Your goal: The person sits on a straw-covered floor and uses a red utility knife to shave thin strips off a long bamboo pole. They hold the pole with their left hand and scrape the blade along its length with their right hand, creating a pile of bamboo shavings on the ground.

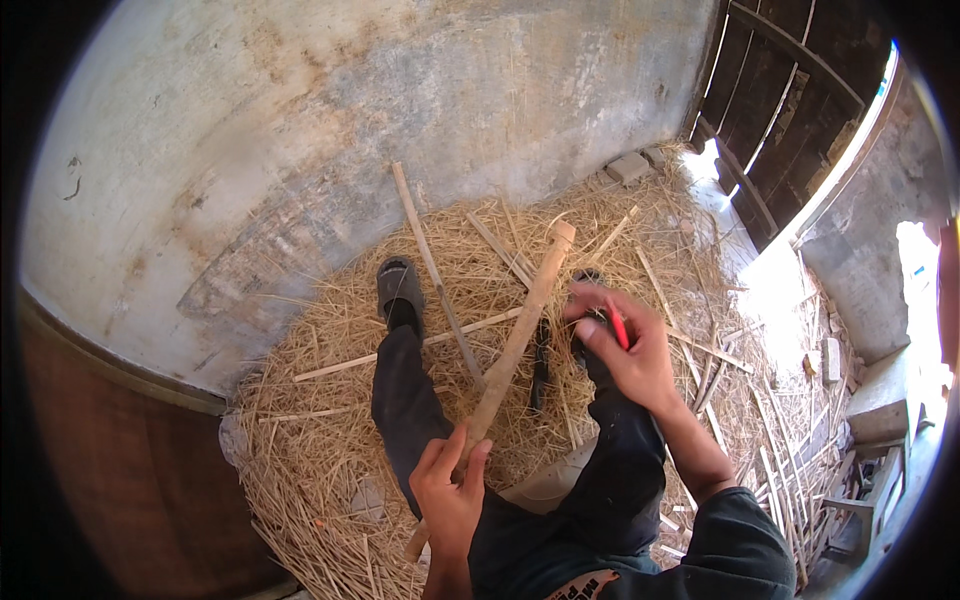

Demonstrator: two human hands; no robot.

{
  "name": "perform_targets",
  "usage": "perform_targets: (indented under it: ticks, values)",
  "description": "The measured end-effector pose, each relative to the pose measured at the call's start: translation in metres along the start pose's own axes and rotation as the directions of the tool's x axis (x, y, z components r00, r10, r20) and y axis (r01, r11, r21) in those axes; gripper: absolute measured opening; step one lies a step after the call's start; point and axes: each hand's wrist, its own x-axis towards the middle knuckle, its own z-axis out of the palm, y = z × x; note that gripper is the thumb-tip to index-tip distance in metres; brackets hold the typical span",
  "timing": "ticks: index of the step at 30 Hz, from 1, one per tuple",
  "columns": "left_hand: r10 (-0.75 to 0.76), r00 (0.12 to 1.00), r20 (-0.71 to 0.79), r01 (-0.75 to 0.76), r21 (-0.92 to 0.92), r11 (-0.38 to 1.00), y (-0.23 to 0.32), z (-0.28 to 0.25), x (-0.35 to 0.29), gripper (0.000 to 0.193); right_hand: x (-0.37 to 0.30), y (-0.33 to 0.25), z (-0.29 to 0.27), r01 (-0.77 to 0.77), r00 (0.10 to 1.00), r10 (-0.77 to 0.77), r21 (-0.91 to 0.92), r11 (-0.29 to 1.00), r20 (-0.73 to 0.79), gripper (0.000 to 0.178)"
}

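1. We see the person's left hand (450, 500) grasping the lower part of a long, light brown wooden stick (520, 345), with the thumb on one side and the fingers on the other.
2. The stick slants up between the person's two legs, and its thick top end is farthest from the body.
3. We see the right hand (637, 358) just to the right of the stick's upper part, with fingers curled around a small red tool (618, 324). The hand is blurry, so we can't tell just what kind of tool it is.
4. A thin black thing (540, 366) lies between the legs, just right of the stick.
5. Dry yellow straw (325, 455) covers the floor, and thin wooden strips (428, 262) lie across it.
6. The person wears dark pants (405, 385), and we see a gray slipper (400, 284) on the left foot.
7. Past the straw, we see a stained, pale wall (330, 130).
8. A gray brick (628, 168) sits near the wall, by some dark wooden boards (765, 95).
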Motion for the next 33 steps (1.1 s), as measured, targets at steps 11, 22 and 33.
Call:
perform_targets:
  ticks: [11, 22, 33]
  values:
    - [0.039, 0.999, 0.003, -0.039, -0.023, 0.999, -0.005, 0.001, -0.011, 0.037, 0.045, 0.005, -0.007, -0.100, 0.991, 0.056, -0.386, 0.917, -0.124, 0.036]
    - [0.045, 0.998, 0.046, -0.044, -0.020, 0.999, -0.009, -0.011, -0.009, 0.039, 0.047, 0.021, -0.019, -0.044, 0.998, 0.055, -0.400, 0.915, 0.016, 0.024]
    - [-0.025, 0.993, 0.119, 0.030, -0.044, 0.999, -0.007, -0.024, -0.010, 0.039, 0.068, 0.029, -0.055, 0.004, 0.894, 0.153, -0.348, 0.938, 0.422, 0.020]
